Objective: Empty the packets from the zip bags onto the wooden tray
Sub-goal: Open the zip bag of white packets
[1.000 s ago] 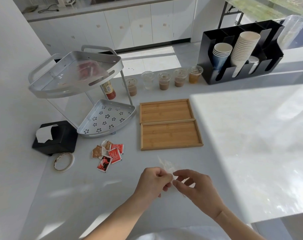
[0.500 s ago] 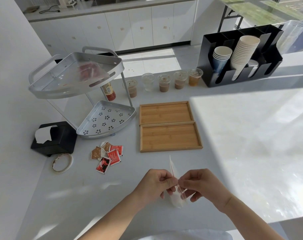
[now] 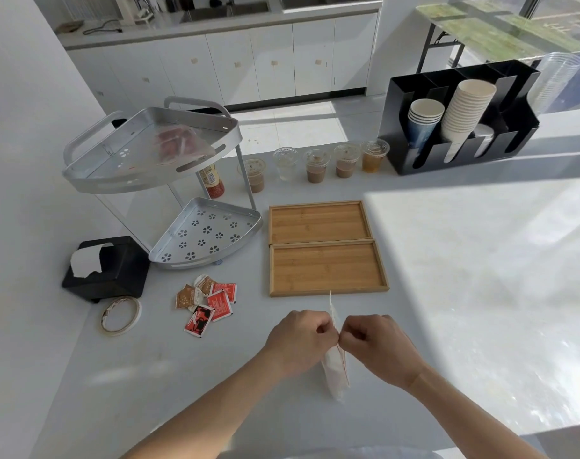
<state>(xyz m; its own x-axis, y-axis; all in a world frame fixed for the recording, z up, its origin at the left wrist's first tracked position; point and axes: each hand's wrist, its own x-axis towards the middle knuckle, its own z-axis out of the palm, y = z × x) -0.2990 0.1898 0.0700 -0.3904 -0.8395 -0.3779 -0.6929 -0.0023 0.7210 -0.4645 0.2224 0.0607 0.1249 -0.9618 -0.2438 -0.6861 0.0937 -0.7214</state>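
Low in the middle of the frame, the left hand [image 3: 302,342] and the right hand [image 3: 378,347] pinch the top edge of a clear zip bag [image 3: 335,376] between curled fingers, knuckles nearly touching. The bag hangs edge-on over the white counter [image 3: 447,293], thin and crinkled, with a red line along one side; its contents cannot be made out. Just above it lie two shallow rectangular wooden trays, the near tray [image 3: 328,269] and the far tray [image 3: 318,221], side by side and bare. Left of the trays, red and brown packets [image 3: 209,301] lie in a loose heap on the counter. In the upper left, a two-tier metal corner rack [image 3: 156,173] holds a second zip bag [image 3: 179,145] with red contents on its top shelf; the perforated lower shelf shows only its flower-shaped holes. Behind the trays stands a row of lidded plastic cups [image 3: 315,165], most with brown liquid. A black organiser [image 3: 461,127] in the upper right holds stacked paper cups. At left sit a black tissue box [image 3: 106,270] and a tape roll [image 3: 121,314].
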